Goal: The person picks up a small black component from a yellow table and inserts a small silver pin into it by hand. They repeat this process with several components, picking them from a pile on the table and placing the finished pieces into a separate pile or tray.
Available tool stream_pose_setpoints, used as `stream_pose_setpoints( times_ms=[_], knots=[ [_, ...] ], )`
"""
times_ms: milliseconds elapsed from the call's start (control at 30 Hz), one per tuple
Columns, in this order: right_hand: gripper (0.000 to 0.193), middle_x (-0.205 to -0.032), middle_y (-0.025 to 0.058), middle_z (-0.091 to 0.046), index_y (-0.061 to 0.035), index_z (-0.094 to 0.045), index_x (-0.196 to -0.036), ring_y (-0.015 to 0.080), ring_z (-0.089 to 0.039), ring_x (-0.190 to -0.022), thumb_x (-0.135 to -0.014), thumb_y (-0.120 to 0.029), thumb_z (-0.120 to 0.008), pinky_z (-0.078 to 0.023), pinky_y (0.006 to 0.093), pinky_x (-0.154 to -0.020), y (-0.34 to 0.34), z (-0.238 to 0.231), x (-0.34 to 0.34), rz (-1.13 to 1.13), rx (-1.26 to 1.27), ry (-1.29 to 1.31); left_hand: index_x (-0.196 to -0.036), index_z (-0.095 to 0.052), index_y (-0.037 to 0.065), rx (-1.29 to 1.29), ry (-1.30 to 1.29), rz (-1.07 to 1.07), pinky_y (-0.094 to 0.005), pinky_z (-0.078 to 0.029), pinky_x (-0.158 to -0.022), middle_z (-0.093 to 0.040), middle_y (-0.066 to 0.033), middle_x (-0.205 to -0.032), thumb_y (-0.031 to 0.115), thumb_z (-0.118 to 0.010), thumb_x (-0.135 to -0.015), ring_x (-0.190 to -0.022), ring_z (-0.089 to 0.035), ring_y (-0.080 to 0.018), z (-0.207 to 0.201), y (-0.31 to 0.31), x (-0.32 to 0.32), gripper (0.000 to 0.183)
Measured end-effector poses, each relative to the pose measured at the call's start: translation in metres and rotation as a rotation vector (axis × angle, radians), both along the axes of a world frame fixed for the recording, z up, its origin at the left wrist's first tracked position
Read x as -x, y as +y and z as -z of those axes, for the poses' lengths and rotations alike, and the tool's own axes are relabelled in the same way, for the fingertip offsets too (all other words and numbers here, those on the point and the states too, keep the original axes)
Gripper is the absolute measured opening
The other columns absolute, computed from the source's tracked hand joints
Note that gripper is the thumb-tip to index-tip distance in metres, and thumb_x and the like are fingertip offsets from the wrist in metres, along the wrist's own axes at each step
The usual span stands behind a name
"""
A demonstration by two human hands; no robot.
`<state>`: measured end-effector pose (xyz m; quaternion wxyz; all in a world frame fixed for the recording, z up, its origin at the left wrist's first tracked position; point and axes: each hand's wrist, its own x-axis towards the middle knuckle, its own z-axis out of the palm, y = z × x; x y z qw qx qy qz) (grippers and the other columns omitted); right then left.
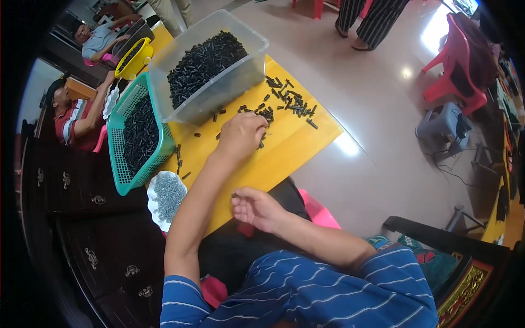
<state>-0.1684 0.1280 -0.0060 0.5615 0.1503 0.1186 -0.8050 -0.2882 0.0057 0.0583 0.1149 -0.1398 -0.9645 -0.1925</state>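
My left hand point(240, 134) reaches over the yellow table point(292, 154) with its fingers bent down at a pile of small black cylindrical parts point(267, 113). Whatever its fingertips grip is hidden. Nearer to me, my right hand point(258, 210) is half turned up at the table's front edge. Its fingers are curled in and the thumb is pressed to them; a tiny dark thing shows at the thumb tip, too small to name. More black parts point(295, 103) lie scattered toward the far right corner. Left of my left forearm, a white scalloped dish point(155, 209) holds small silvery pieces point(170, 195).
A clear plastic bin point(232, 74) and a green basket point(113, 139), both full of black parts, stand at the back left. Beyond are a yellow basin point(143, 56) and two seated people. Dark drawers point(104, 240) flank the left; a red chair point(456, 71) stands right.
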Motion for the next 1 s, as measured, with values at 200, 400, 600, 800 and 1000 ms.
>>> stream_pose_setpoints(
  times_ms=[200,400,600,800,1000],
  knots=[
    [0.013,-0.084,0.0001,-0.071,-0.0132,-0.066,-0.096,0.0127,-0.065,-0.069,-0.096,-0.026,-0.064,-0.055,0.0287,-0.065,0.002,0.013,-0.002,0.069,-0.001,0.021,-0.080,-0.070,0.008,0.191,-0.005,0.130,-0.0452,-0.052,-0.072,-0.064,-0.0101,-0.080,0.014,-0.071,-0.081,-0.084,-0.064,-0.0318,0.011,0.020,0.007,0.007],
    [0.016,-0.082,0.0011,-0.072,-0.0112,-0.068,-0.095,0.0107,-0.067,-0.067,-0.097,-0.027,-0.065,-0.056,0.0260,-0.060,-0.013,0.013,-0.007,0.039,0.030,0.006,-0.070,-0.064,0.002,0.330,0.002,0.177,-0.0478,-0.053,-0.073,-0.064,-0.0151,-0.080,0.007,-0.060,-0.080,-0.083,-0.064,-0.0358,0.004,0.018,0.005,0.011],
    [0.016,-0.083,-0.0019,-0.070,-0.0131,-0.066,-0.096,0.0084,-0.065,-0.068,-0.097,-0.029,-0.063,-0.055,0.0238,-0.061,-0.009,0.015,-0.002,0.045,-0.005,0.048,-0.076,-0.063,0.003,0.185,-0.055,0.178,-0.0485,-0.051,-0.073,-0.063,-0.0165,-0.078,0.008,-0.064,-0.077,-0.080,-0.063,-0.0363,-0.008,0.024,0.008,0.006],
    [0.017,-0.085,-0.0024,-0.069,-0.0131,-0.065,-0.099,0.0079,-0.063,-0.070,-0.099,-0.030,-0.063,-0.055,0.0229,-0.063,-0.006,0.012,0.001,0.046,-0.028,0.059,-0.080,-0.056,0.002,-0.294,-0.117,-0.027,-0.0321,-0.050,-0.068,-0.059,-0.0113,-0.071,0.000,-0.062,-0.080,-0.069,-0.062,-0.0218,-0.038,0.005,-0.038,0.006],
    [0.017,-0.087,-0.0027,-0.064,-0.0127,-0.061,-0.103,0.0056,-0.059,-0.070,-0.100,-0.029,-0.060,-0.050,0.0210,-0.064,-0.004,-0.002,-0.001,0.092,-0.128,0.293,-0.086,-0.057,0.001,-0.796,-0.076,-0.238,-0.0234,-0.046,-0.066,-0.058,-0.0001,-0.077,-0.006,-0.061,-0.086,-0.072,-0.055,-0.0072,-0.020,-0.025,-0.119,0.008]
  ],
)
